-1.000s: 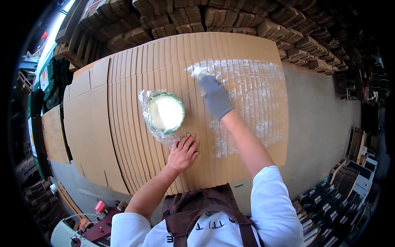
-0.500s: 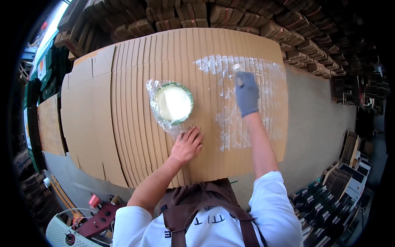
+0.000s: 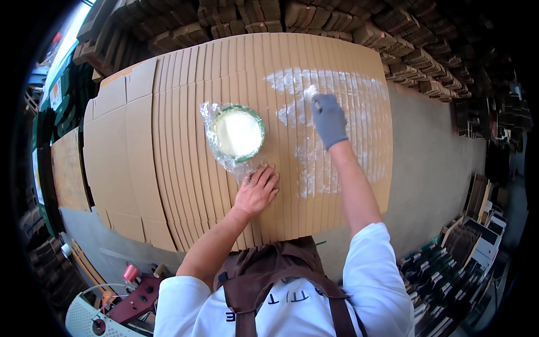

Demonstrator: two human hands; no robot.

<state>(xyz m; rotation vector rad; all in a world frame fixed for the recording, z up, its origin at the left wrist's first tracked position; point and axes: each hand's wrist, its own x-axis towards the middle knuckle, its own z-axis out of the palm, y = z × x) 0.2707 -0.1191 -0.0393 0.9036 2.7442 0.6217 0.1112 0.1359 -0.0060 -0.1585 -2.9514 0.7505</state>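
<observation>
Fanned stack of flat cardboard sheets (image 3: 168, 168) as work surface, gloved right hand (image 3: 329, 119) closed around a small brush (image 3: 312, 93) on white glue smears (image 3: 320, 112) near the far right corner, bare left hand (image 3: 257, 192) flat, fingers spread, near the front edge, touching the plastic-lined glue bowl (image 3: 237, 133) at centre.

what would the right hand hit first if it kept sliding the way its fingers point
The gloved right hand points up and slightly left, across the white smear on the fanned cardboard sheets. Nothing stands there; probably only more cardboard up to the stack's far edge.
</observation>
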